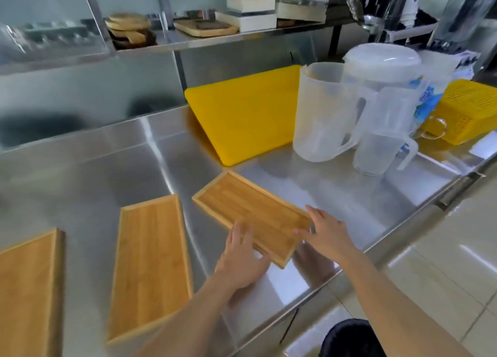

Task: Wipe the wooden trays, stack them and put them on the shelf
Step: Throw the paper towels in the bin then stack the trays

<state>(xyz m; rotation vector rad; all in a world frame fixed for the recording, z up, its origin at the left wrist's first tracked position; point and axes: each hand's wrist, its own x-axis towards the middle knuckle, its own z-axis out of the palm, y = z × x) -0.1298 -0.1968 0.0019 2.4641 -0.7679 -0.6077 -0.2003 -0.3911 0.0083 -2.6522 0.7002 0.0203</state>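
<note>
Three wooden trays lie on the steel counter (113,163). The right tray (250,208) lies at an angle near the counter's front edge. My left hand (242,257) rests flat on its near left corner, fingers spread. My right hand (326,233) touches its near right corner, fingers apart. Neither hand grips it that I can see. The middle tray (150,262) and the left tray (27,289), which is cut by the frame edge, lie untouched. The steel shelf (188,40) runs above the back of the counter.
A yellow cutting board (247,109) lies behind the right tray. Clear plastic jugs (349,109) and a yellow basket (468,109) stand at the right. The shelf holds round wooden boards (129,26), a wooden tray (205,27) and white boxes (250,10). Tiled floor is at the right.
</note>
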